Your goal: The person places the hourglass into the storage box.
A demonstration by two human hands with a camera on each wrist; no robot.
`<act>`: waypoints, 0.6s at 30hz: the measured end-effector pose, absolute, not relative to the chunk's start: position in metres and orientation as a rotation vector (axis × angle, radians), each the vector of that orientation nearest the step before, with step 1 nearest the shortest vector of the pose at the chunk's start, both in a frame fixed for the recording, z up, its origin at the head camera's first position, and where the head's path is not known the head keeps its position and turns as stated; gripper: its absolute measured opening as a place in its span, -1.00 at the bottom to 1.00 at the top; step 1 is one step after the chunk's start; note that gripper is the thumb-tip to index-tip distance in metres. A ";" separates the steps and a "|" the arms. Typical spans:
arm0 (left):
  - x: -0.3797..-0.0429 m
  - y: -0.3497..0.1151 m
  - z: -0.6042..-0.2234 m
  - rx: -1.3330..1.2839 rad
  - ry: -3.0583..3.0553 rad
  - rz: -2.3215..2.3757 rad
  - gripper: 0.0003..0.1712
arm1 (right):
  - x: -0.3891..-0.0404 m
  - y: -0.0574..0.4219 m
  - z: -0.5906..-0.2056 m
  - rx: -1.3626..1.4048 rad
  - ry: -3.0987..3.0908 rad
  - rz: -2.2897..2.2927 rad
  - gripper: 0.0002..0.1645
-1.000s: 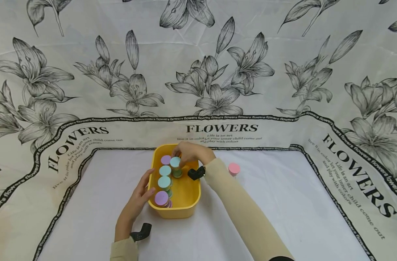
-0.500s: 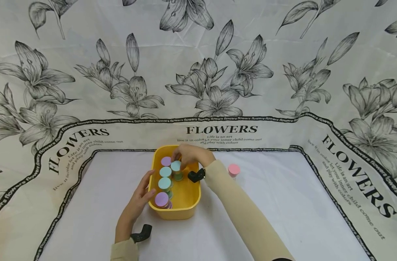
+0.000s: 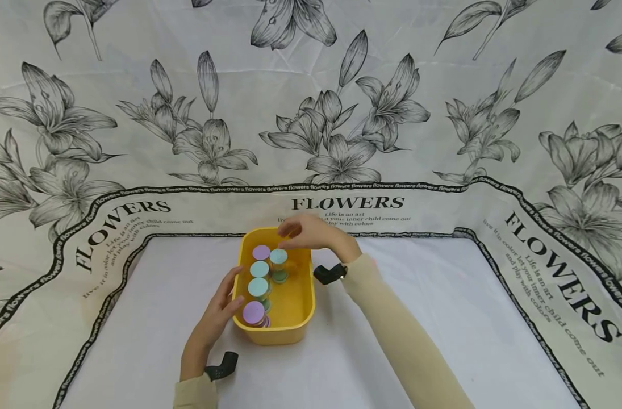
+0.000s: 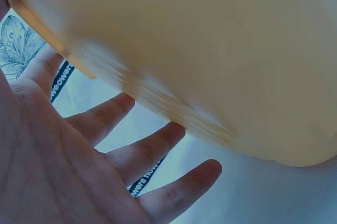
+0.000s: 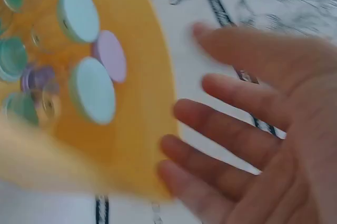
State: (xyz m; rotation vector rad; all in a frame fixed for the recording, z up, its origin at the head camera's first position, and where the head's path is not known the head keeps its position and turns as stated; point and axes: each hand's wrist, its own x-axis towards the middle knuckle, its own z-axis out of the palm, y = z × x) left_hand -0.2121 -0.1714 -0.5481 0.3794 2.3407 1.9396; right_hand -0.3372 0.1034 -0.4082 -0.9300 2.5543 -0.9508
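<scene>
A yellow plastic bin holds several small sand timers with round caps and clear middles. One with light-blue caps stands in the far part of the bin, beside a purple-capped one. Others line the bin's left side, down to a purple-capped timer at the near end. My left hand grips the bin's left wall, thumb at the rim and fingertips along the outside. Above the far right rim, my right hand holds nothing; in the right wrist view its fingers are loosely spread.
A white cloth covers the table under the bin. Behind it rises a floral fabric backdrop with black lettering. My right sleeve crosses the area to the right of the bin.
My right hand has let go of the light-blue-capped timer, which now stands in the bin, and moved up and right. The right sleeve now covers the pink-capped timer on the table.
</scene>
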 end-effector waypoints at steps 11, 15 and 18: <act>-0.212 -0.174 -0.546 0.379 2.344 1.945 -0.26 | -0.303 0.197 -0.431 -0.701 2.913 -1.060 -0.32; -0.213 -0.173 -0.547 0.388 2.336 1.954 -0.26 | -0.294 0.228 -0.448 -0.652 2.962 -1.003 -0.26; -0.213 -0.172 -0.548 0.398 2.321 1.960 -0.27 | -0.289 0.247 -0.458 -0.638 2.960 -0.963 -0.24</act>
